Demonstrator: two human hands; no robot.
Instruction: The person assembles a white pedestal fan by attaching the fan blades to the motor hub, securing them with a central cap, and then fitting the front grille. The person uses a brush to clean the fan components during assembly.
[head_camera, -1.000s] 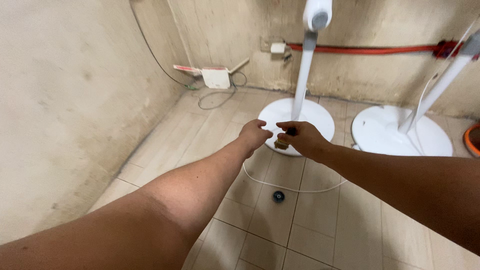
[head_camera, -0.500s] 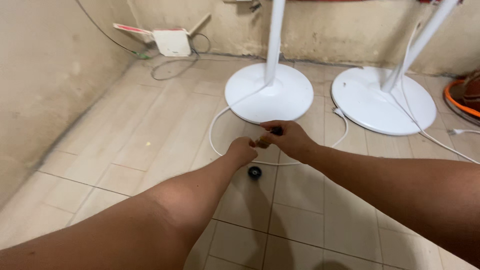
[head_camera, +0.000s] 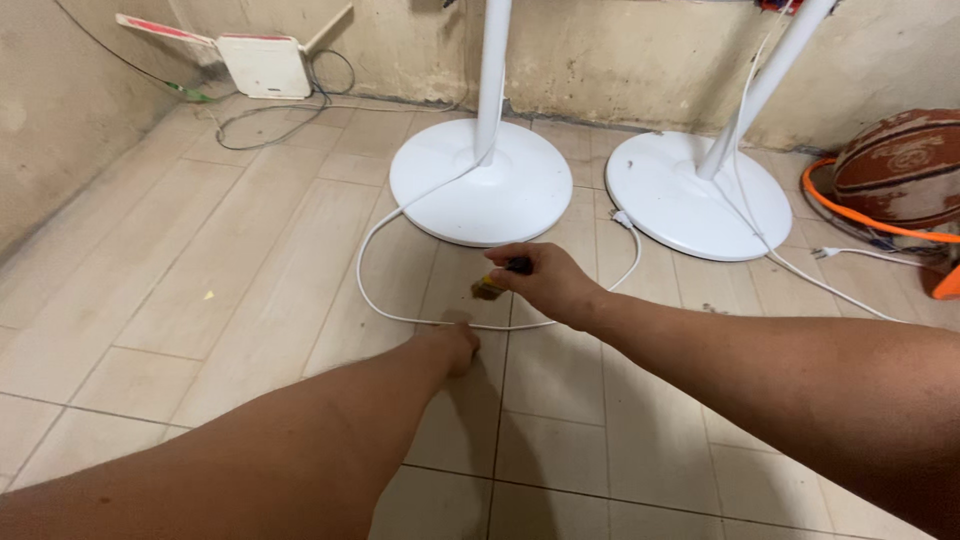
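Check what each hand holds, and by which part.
Right hand pinches a small dark tool with a yellowish tip by its dark end. Left hand reaches down at the floor; holding cannot be told.

both arms outstretched, left hand (head_camera: 455, 345) lowered, fingers curled, right hand (head_camera: 545, 283) pinching shut

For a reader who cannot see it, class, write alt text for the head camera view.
Two bare arms reach down over a tiled floor: the right hand holds a small dark object, and the left hand reaches to the floor beside a white cord. Behind stand two white round fan bases, a white router and a basketball.
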